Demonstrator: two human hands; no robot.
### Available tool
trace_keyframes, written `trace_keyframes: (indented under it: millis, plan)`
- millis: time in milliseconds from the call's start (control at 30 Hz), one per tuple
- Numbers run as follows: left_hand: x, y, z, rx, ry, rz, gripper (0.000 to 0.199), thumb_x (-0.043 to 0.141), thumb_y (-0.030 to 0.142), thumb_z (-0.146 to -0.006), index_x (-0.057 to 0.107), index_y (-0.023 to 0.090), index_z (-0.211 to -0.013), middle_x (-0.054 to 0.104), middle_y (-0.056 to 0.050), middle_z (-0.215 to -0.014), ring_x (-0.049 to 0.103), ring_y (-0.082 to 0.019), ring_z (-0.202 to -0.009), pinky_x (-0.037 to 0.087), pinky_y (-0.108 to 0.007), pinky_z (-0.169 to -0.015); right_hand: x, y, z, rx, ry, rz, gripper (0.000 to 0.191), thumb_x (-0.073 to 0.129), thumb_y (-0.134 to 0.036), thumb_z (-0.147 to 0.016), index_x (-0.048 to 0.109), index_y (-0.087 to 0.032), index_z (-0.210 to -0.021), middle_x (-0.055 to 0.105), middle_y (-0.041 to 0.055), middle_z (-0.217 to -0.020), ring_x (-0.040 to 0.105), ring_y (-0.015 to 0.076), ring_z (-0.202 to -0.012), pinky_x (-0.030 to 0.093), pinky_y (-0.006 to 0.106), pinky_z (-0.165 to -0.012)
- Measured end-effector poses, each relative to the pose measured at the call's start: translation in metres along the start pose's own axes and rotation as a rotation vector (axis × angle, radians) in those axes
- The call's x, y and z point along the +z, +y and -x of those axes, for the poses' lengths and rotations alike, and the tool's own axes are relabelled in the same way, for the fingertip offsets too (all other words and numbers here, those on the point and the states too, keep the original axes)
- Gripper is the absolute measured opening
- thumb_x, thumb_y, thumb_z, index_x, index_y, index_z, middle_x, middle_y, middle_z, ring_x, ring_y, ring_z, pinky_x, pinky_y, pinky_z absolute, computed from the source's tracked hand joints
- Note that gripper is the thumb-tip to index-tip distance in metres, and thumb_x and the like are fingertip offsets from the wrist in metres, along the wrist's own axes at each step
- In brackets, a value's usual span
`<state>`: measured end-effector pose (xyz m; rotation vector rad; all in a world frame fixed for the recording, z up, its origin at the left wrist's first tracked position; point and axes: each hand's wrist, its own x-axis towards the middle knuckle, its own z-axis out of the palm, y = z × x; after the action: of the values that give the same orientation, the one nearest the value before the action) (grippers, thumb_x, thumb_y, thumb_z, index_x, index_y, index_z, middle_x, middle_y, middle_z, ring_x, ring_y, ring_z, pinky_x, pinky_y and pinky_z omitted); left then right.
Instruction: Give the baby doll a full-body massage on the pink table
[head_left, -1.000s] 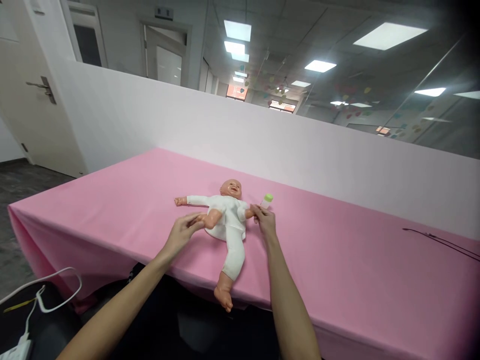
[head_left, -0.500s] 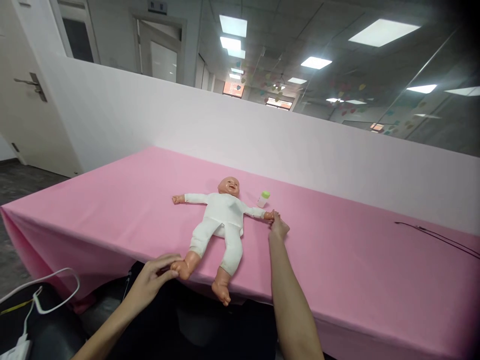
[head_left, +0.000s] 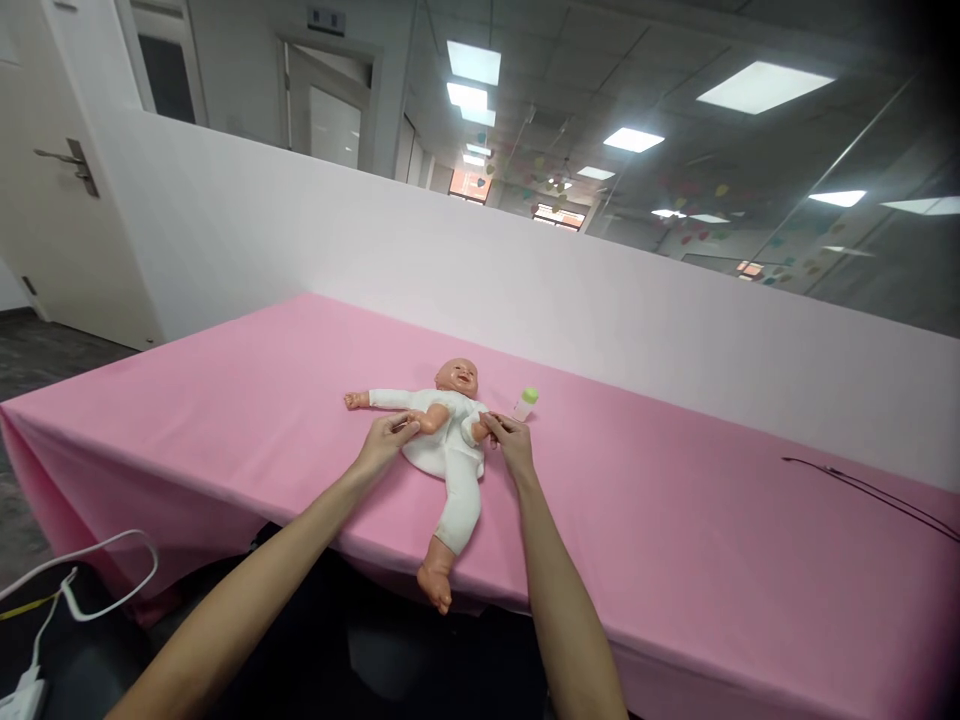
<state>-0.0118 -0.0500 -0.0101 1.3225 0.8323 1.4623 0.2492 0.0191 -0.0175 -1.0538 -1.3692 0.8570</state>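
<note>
A baby doll (head_left: 455, 432) in a white cloth suit lies on its back, its head toward the wall. My left hand (head_left: 386, 438) is closed on the doll's foot (head_left: 433, 417), with that leg bent up over the belly. Closed round the doll's hand (head_left: 480, 430) is my right hand (head_left: 511, 440), and that arm is folded in across the body. The doll's other leg (head_left: 463, 490) stretches toward me, its bare foot at the table's front edge. Its other arm (head_left: 391, 398) lies straight out to the left.
Pink cloth covers the table (head_left: 660, 520). A small baby bottle (head_left: 526, 403) with a green cap stands beyond my right hand. A thin black cable (head_left: 862, 478) lies at the far right. Along the back runs a white wall (head_left: 525, 290). White cords (head_left: 112, 560) hang at lower left.
My left hand has raised the doll's foot from the table edge up over its belly. My right hand has drawn the doll's hand inward from the side.
</note>
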Motion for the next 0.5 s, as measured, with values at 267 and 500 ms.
trace_keyframes:
  millis: [267, 500]
  plan:
    - [-0.056, -0.001, 0.108, -0.131, 0.049, -0.172, 0.039, 0.078, 0.05, -0.085, 0.082, 0.019, -0.109, 0.079, -0.009, -0.112, 0.07, -0.033, -0.113, 0.054, -0.04, -0.101, -0.053, 0.042, -0.021, 0.21, 0.805, -0.27, 0.039, 0.093, -0.046, -0.064, 0.067, -0.017, -0.063, 0.052, -0.0056, -0.053, 0.042, 0.0096, -0.051, 0.037, 0.025, -0.047]
    - [-0.076, -0.009, 0.149, -0.192, 0.064, -0.202, 0.043, 0.079, 0.051, -0.083, 0.083, 0.02, -0.112, 0.08, -0.009, -0.11, 0.072, -0.034, -0.11, 0.054, -0.043, -0.102, -0.051, 0.023, -0.022, 0.154, 0.691, -0.367, 0.044, 0.096, -0.049, -0.06, 0.072, -0.016, -0.075, 0.063, -0.0021, -0.067, 0.044, 0.0079, -0.053, 0.041, 0.023, -0.046]
